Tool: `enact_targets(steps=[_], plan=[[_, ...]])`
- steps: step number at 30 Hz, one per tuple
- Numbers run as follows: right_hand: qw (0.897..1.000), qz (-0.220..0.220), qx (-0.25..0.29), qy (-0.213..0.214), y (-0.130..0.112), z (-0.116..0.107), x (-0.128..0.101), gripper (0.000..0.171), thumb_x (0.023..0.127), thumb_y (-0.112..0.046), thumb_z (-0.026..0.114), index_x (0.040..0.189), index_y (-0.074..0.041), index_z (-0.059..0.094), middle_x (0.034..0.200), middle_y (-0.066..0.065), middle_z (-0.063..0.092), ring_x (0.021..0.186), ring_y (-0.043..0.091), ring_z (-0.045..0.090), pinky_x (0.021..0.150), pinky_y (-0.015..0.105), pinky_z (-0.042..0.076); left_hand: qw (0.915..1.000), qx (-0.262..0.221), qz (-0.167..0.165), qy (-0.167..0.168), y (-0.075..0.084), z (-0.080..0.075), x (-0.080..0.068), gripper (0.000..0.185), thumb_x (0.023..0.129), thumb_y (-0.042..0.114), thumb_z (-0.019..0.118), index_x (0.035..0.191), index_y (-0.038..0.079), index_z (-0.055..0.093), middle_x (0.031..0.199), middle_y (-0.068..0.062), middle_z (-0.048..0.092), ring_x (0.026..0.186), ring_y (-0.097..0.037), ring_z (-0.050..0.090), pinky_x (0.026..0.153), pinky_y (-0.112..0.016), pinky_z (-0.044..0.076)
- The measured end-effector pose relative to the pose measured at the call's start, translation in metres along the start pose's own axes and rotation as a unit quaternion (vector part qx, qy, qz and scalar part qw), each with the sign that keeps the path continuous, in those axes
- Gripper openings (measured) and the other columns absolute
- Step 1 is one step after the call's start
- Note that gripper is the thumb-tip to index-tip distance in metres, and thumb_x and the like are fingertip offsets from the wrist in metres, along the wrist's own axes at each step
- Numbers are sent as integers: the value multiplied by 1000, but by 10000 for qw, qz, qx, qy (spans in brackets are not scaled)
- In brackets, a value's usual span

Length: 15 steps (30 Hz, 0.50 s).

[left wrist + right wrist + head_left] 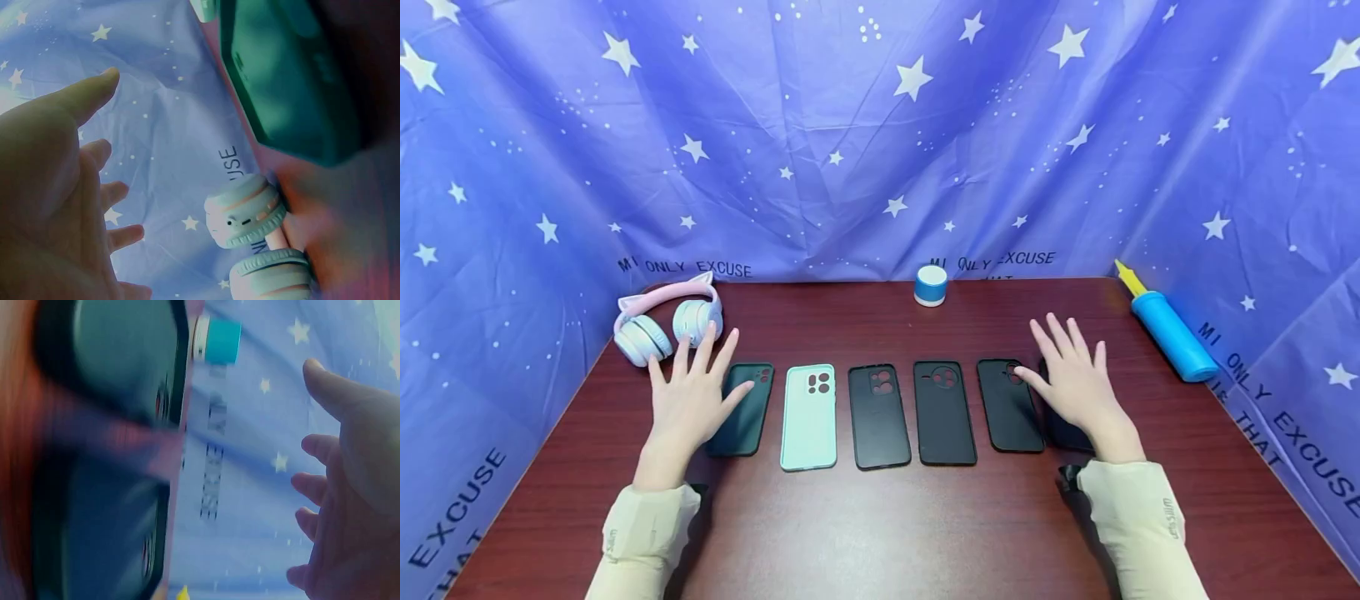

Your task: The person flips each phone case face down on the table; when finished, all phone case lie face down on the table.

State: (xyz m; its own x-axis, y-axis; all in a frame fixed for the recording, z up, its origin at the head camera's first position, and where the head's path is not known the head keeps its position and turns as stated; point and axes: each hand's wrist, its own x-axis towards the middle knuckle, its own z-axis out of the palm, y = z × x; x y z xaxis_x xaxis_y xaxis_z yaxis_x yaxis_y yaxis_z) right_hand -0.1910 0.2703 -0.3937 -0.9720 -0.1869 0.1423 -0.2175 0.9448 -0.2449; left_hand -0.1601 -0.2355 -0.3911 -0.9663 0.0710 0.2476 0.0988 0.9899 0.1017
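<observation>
Head view: my left hand (688,400) is flat, fingers spread, over the bench (880,525) at the left end of a row of phone cases, thumb by the dark green case (747,410). My right hand (1075,383), also spread, covers the far-right dark case (1063,432).

Left wrist view: fingers (100,84) straight, holding nothing; the green case (287,75) and headphones (250,215) lie beyond.

Right wrist view: fingers (331,394) loose, empty; two blurred dark cases (119,356), and a small blue-and-white speaker (219,340) past them.

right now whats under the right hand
Under the right hand lies a dark phone case, sixth in the row; only its near and left edges show. The hand covers the rest, camera cutout included.
</observation>
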Motion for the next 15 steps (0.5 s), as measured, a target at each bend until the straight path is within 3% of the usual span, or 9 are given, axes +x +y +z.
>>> enact_targets(steps=[3, 7, 11, 15], plan=[[9996, -277, 5, 76, -17, 5, 3, 77, 95, -46, 56, 154, -10, 23, 159, 22, 20, 147, 45, 11, 109, 78, 8, 9998, -66, 24, -202, -5, 1, -4, 76, 91, 45, 60, 153, 22, 24, 157, -18, 27, 140, -47, 23, 107, -78, 12], [9981, -590, 143, 64, -43, 12, 7, 77, 94, -39, 61, 153, -5, 27, 157, 22, 26, 146, 44, 19, 111, 73, 17, 9977, -170, -34, -649, -13, 0, -9, 80, 92, 42, 60, 155, 20, 17, 150, -25, 37, 129, -51, 38, 104, -74, 26], [9954, -819, 486, -72, -71, 20, 11, 77, 93, -36, 63, 152, -2, 27, 157, 21, 29, 146, 41, 23, 115, 64, 22, 9950, -279, -114, -949, -19, -1, -11, 82, 92, 38, 62, 155, 13, 16, 137, -30, 49, 111, -52, 54, 86, -66, 47], [9878, -967, 1185, -296, -99, 27, 13, 76, 93, -35, 64, 152, -4, 28, 156, 18, 32, 145, 38, 28, 116, 57, 29, 9909, -570, -193, -1200, -26, 2, -12, 80, 92, 36, 62, 154, 8, 18, 128, -32, 52, 104, -49, 58, 72, -63, 51]])
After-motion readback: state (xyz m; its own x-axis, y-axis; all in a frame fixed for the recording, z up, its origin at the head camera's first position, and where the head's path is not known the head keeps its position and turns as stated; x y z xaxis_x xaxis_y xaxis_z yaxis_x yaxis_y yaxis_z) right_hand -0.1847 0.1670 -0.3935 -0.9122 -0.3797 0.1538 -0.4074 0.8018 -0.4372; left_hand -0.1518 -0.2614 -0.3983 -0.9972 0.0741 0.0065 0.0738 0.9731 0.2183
